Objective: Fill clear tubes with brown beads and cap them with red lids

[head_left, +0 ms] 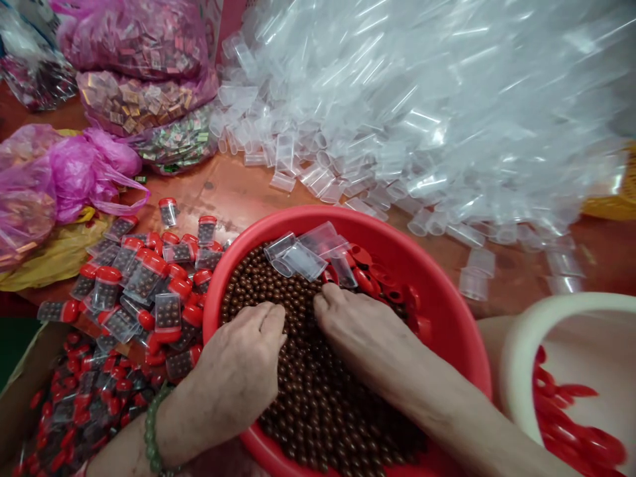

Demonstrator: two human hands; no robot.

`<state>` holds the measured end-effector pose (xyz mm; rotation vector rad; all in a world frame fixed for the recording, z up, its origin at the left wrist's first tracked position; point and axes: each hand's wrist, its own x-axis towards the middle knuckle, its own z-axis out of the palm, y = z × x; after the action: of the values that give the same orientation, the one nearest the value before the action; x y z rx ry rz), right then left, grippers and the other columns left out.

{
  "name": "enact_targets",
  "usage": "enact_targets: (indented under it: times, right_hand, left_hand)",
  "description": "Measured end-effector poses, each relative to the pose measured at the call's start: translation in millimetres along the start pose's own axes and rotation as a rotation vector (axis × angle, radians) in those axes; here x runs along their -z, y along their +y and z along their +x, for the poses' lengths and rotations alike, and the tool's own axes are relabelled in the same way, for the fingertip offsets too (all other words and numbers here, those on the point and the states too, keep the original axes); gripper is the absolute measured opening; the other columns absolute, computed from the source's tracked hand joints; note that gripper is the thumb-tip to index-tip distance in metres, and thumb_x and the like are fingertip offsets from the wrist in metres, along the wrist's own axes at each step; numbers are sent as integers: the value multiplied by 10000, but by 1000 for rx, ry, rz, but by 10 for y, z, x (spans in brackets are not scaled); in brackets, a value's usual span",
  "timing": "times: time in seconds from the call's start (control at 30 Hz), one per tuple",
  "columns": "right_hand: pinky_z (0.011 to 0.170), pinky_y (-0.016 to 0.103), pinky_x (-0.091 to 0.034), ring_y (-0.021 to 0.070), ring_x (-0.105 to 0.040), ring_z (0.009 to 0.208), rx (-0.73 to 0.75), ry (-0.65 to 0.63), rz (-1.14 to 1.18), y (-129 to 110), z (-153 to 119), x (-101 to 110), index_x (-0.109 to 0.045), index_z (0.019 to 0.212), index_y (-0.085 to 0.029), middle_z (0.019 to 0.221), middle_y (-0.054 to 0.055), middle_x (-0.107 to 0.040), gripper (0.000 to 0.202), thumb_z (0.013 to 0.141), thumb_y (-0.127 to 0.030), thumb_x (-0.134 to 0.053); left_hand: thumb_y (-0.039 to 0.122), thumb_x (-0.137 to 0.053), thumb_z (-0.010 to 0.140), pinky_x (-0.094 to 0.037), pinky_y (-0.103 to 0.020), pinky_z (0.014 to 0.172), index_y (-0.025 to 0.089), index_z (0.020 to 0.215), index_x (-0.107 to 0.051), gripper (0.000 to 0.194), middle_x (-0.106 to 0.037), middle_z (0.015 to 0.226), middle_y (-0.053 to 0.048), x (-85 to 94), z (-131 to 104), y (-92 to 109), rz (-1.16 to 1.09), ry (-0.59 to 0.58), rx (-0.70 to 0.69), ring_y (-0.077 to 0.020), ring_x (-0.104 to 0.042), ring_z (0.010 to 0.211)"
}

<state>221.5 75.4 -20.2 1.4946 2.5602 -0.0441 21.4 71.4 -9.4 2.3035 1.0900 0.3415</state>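
A red basin (472, 351) holds a bed of small glossy brown balls (318, 391). Over the left part of the balls is my left hand (243, 358), its fingers curled closed; whatever they hold is hidden. My right hand (358, 324) reaches down at the middle of the basin with bent, closed fingers, and its grip cannot be seen either. Just beyond the right hand's fingers lie several clear plastic tubes (305, 258) and red caps (368, 281), resting on the balls.
Left of the basin are many filled tubes with red caps (106, 288), spilling into a box below. A large heap of clear empty tubes (397, 106) covers the back. Pink bags (144, 40) stand back left. A cream bucket (521, 351) holds red caps at right.
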Motion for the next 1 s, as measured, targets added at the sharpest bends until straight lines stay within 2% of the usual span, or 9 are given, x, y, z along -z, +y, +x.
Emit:
enact_targets:
  times: [0.13, 0.23, 0.33, 0.43, 0.6, 0.73, 0.8, 0.87, 1.0]
  right_hand:
    - [551, 335, -498, 225, -605, 583, 144, -37, 133, -210, 167, -85, -616, 739, -130, 691, 105, -617, 278, 713, 80, -437]
    - [731, 283, -551, 195, -664, 773, 263, -57, 280, -269, 222, -95, -630, 875, -132, 847, 85, -667, 275, 703, 33, -494]
    - [940, 295, -512, 189, -633, 1053, 294, -84, 574, -221, 211, -67, -612, 1039, -136, 1103, 99, -651, 407, 673, 16, -520]
    - [1030, 368, -457, 204, -580, 1153, 246, -117, 927, -147, 158, -5, -605, 1108, -146, 1160, 99, -632, 434, 713, 21, -542]
    - [965, 394, -476, 215, -580, 1073, 205, -35, 1103, -39, 56, 98, -632, 1130, -192, 1088, 85, -654, 313, 821, -185, -682]
    - [961, 379, -465, 211, -562, 1099, 160, 69, 1204, 9, -2, 141, -646, 1176, -243, 1147, 85, -614, 379, 829, -391, -695]
    - [910, 340, -481, 186, -576, 1037, 150, 76, 1238, 8, -23, 173, -660, 1180, -262, 1082, 66, -607, 384, 838, -436, -671]
    - [832, 297, -491, 161, -587, 937, 146, 73, 1260, -2, -41, 215, -681, 1161, -257, 973, 47, -607, 383, 845, -470, -647]
    - [750, 255, -484, 138, -608, 827, 180, 74, 1295, -13, -94, 295, -699, 1135, -234, 893, 37, -651, 354, 879, -459, -605]
  left_hand:
    - [-17, -371, 821, -485, -405, 1056, 87, 1224, -515, 440, -635, 1213, -146, -48, -6, -16, 31, -37, 0, -247, -594, 1174]
    - [-27, -371, 767, -462, -422, 1081, 66, 1283, -483, 536, -614, 1252, -163, -50, -10, -20, 28, -33, 35, -257, -566, 1215]
    - [-19, -361, 768, -459, -432, 1085, 32, 1308, -480, 556, -602, 1278, -186, -23, -8, -18, -2, -12, 59, -268, -554, 1235]
    - [10, -334, 814, -460, -445, 1083, -18, 1329, -471, 533, -584, 1313, -221, 19, 0, -22, -103, 42, 73, -280, -553, 1243]
    - [151, -309, 946, -363, -435, 1159, 4, 1366, -454, 468, -525, 1403, -202, 146, 5, -48, -351, 62, 123, -233, -478, 1330]
    - [189, -440, 917, -299, -433, 1189, 64, 1469, -318, 579, -394, 1520, -160, 233, 0, -68, -594, -169, 148, -232, -386, 1402]
    - [171, -525, 871, -307, -407, 1182, 94, 1492, -280, 672, -374, 1538, -137, 236, 14, -58, -733, -223, 148, -234, -382, 1405]
    - [159, -585, 843, -329, -369, 1164, 125, 1481, -326, 689, -429, 1509, -109, 218, 39, -28, -834, -199, 147, -228, -433, 1368]
    - [96, -578, 845, -439, -287, 1024, 193, 1313, -584, 479, -655, 1284, -39, 191, 82, 53, -934, -177, 121, -188, -616, 1135]
